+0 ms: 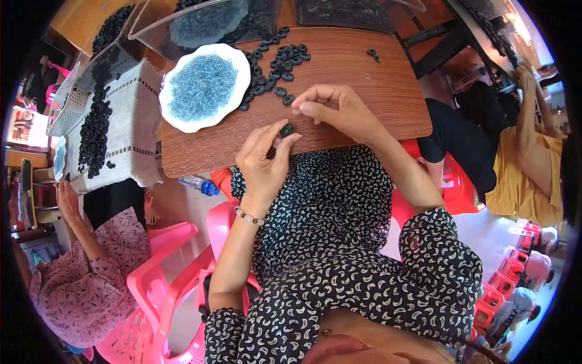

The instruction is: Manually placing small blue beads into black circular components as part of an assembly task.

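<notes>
My left hand (262, 159) pinches a small black oval plastic piece (286, 129) between thumb and forefinger, over the table's near edge. Just right of it, my right hand (341, 113) is closed with thumb and fingers together; whatever is between them is too small to make out. Beyond the hands, a loose pile of similar black pieces (290, 56) is spread on the brown wooden table (357, 79). A white scalloped plate (244, 68) full of tiny clear bluish beads (203, 85) stands to the left of the pile.
Clear plastic bins (267, 27) line the table's far side. Two small dark bits (374, 56) lie at the far right. To the left, a person works at a cloth-covered table (134, 115) with black pieces on it. A person in yellow (533, 164) sits at right. Pink chairs (163, 267) stand nearby.
</notes>
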